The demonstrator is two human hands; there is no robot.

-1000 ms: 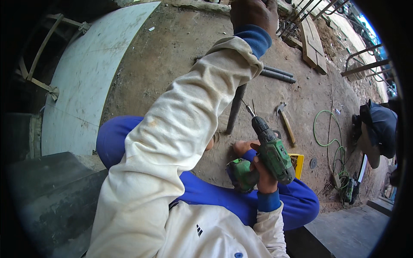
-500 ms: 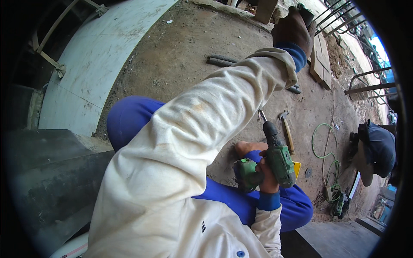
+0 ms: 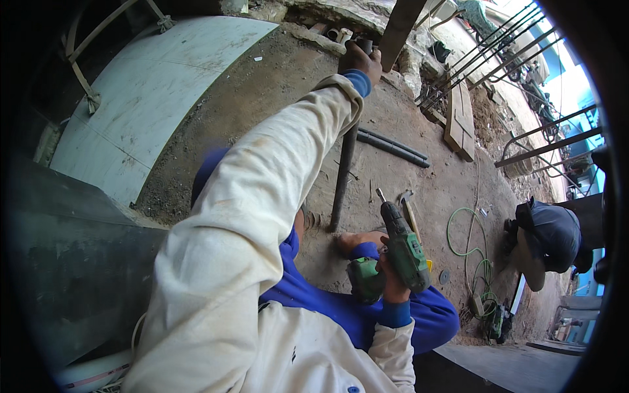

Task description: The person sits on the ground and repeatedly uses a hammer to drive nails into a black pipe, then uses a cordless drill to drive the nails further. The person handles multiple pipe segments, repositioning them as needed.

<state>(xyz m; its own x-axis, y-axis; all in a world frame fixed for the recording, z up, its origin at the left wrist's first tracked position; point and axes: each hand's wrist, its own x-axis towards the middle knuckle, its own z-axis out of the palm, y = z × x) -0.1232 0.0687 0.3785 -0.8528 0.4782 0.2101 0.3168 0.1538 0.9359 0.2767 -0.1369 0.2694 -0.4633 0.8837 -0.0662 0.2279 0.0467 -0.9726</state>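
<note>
My left hand, at the end of an outstretched arm, is closed around the upper end of a dark pipe. That pipe runs down past my sleeve, its lower end by my bare foot. Low at the right, my right hand grips a green and black cordless drill; its chuck points up and away, with a short bit in it. Two more dark pipes lie side by side on the ground. A hammer rests just beyond the drill, partly hidden by it.
A tangled green cable and a dark disc lie at the right. A person in a dark cap is there too. Wooden boards and steel bars stand farther off. A large pale panel lies at the left.
My left hand has swung leftward, and the pipe's length now shows below it. The drill stays in my right hand. The view has shifted, showing more of the pipes on the ground.
</note>
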